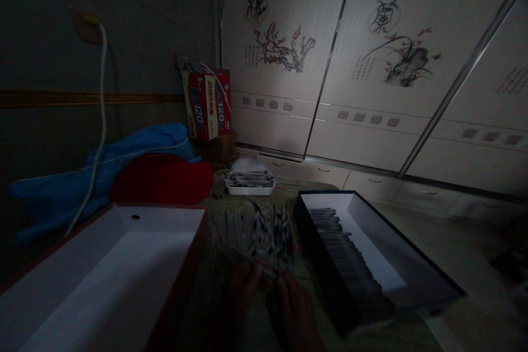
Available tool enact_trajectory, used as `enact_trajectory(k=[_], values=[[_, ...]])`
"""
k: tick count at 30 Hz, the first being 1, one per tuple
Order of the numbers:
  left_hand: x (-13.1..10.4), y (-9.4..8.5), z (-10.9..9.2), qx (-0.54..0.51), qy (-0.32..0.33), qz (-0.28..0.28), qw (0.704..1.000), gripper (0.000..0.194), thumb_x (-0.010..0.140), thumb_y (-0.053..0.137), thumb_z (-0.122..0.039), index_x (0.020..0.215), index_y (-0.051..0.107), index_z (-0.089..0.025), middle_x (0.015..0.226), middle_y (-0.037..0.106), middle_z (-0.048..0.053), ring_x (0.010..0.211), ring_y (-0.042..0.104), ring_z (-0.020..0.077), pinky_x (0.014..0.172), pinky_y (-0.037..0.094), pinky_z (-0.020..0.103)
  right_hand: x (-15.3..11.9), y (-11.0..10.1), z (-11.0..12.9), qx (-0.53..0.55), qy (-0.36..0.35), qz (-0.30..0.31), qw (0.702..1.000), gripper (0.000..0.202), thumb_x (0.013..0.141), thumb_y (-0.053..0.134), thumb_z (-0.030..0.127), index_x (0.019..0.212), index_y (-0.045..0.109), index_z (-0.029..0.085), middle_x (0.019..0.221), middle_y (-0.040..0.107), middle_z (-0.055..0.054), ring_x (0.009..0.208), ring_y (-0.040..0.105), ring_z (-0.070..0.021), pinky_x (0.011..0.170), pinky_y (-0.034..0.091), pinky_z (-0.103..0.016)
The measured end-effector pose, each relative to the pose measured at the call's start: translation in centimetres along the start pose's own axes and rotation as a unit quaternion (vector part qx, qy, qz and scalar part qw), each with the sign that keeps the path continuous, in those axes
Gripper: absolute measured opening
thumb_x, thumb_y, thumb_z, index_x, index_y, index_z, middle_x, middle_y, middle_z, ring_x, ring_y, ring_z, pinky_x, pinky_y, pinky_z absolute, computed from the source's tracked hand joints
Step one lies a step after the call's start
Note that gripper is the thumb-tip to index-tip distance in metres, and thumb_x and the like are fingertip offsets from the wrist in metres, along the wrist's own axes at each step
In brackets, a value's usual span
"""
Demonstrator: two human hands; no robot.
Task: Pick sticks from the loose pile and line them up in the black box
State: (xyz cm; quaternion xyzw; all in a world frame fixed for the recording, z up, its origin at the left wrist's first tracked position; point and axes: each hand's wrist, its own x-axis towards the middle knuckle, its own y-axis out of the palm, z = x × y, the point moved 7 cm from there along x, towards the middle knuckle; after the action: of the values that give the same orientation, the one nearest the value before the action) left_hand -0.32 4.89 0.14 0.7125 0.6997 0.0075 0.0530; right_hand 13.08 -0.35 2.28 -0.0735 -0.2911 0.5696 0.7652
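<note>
Low in the middle of the dim head view, my left hand (242, 285) and my right hand (292, 302) are close together. Both are closed on a thin, pale, pen-like item (247, 259) that slants between them. Just beyond them, many slim pen-like pieces (235, 228) lie side by side on the green tabletop (303, 280). To the right, a dark-edged box (381, 247) holds a long row of similar slim pieces (346, 247) along its left side. Fine detail at my fingertips is blurred.
A red-edged box (124, 269) with a white interior stands at the left. Behind the pieces is a white tray (250, 190) of thin items. A red cushion-like object (163, 179), blue cloth (140, 140), a white cable (102, 93) and a red carton (208, 102) are farther back.
</note>
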Motion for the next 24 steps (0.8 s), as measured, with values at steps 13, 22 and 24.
enact_trajectory(k=[13, 22, 24], values=[[-0.2, -0.9, -1.0, 0.023, 0.038, -0.070, 0.997, 0.029, 0.058, 0.069, -0.047, 0.062, 0.067, -0.019, 0.069, 0.070, 0.005, 0.071, 0.065, 0.0229, 0.071, 0.054, 0.034, 0.0, -0.1, 0.4, 0.020, -0.025, -0.009, 0.999, 0.041, 0.090, 0.035, 0.050, 0.074, 0.062, 0.024, 0.057, 0.061, 0.001, 0.048, 0.057, -0.0132, 0.047, 0.044, -0.019], [-0.7, 0.9, -0.5, 0.064, 0.039, 0.007, 0.997, 0.017, 0.061, 0.068, -0.034, 0.070, 0.068, -0.019, 0.075, 0.072, 0.005, 0.078, 0.066, 0.0246, 0.074, 0.052, 0.034, 0.0, 0.4, 0.5, 0.020, -0.060, 0.037, 0.997, 0.037, 0.090, 0.043, 0.035, 0.123, 0.052, 0.020, 0.118, 0.061, -0.007, 0.106, 0.058, -0.0169, 0.088, 0.046, -0.025], [-0.8, 1.2, -0.2, 0.075, 0.064, 0.008, 0.995, 0.020, 0.068, 0.062, -0.034, 0.079, 0.067, -0.018, 0.082, 0.072, 0.006, 0.082, 0.065, 0.0238, 0.076, 0.052, 0.034, 0.1, 0.7, -0.2, 0.023, -0.047, 0.044, 0.998, 0.037, 0.092, 0.037, 0.035, 0.121, 0.053, 0.019, 0.117, 0.062, -0.008, 0.106, 0.059, -0.0165, 0.089, 0.046, -0.026]])
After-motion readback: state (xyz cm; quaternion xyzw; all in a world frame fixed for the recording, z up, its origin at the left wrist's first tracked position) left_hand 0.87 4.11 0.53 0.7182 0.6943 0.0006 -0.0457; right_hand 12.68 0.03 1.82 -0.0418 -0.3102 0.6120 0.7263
